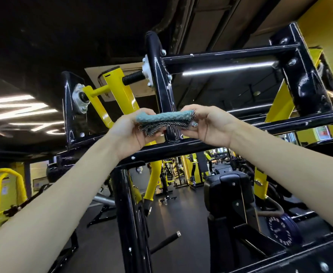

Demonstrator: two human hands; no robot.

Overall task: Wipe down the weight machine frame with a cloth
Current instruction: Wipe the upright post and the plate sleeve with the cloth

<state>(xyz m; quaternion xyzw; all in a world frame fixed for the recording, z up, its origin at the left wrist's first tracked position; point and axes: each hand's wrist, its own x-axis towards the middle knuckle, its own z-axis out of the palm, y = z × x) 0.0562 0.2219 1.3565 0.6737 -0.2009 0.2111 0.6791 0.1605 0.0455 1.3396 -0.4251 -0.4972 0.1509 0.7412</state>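
A folded teal and grey cloth (166, 121) is stretched between both raised hands. My left hand (131, 133) grips its left end and my right hand (208, 125) pinches its right end. The cloth hangs just in front of the black weight machine frame (161, 79), level with an upright post and above the frame's horizontal crossbar (181, 146). Whether the cloth touches the post I cannot tell. Yellow lever arms (122, 91) are bolted to the frame at the upper left.
A black padded seat back (228, 192) stands at lower right with a purple weight plate (281, 229) beside it. A black upright post (130, 213) runs down the middle. Other yellow machines (6, 190) fill the gym floor behind.
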